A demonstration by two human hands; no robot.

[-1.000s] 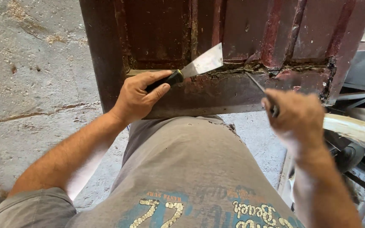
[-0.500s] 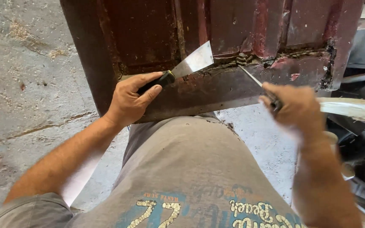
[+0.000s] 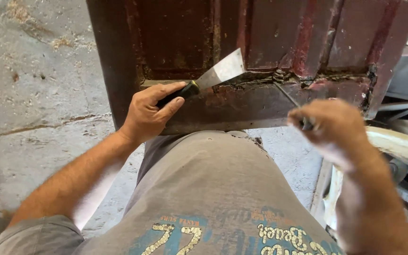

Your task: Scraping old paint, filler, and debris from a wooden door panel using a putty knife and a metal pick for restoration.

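My left hand (image 3: 148, 114) is closed round the black handle of a scraper (image 3: 209, 78); fingers curled over the top, thumb (image 3: 172, 106) pressed along the underside, so the grip is full and tight; the handle runs out of my fist toward two o'clock, and the flat steel blade fans wide beyond my fingertips, its far edge lying on the groove of the door (image 3: 260, 42); the blade is clear of my fingers, only the handle is inside them; my right hand (image 3: 332, 123) is blurred, at three o'clock from the left and well apart from it; it is fisted round a thin tool (image 3: 289, 97), whose narrow shaft comes out past my knuckles toward eleven o'clock and reaches the same cracked groove, at four o'clock from the scraper's blade; I cannot tell whether its tip touches the wood; the door is dark red, worn, with flaking paint along the joint, its lower rail resting against my grey shirt (image 3: 204, 179); the concrete floor (image 3: 38, 94), with sawdust, lies at nine o'clock.
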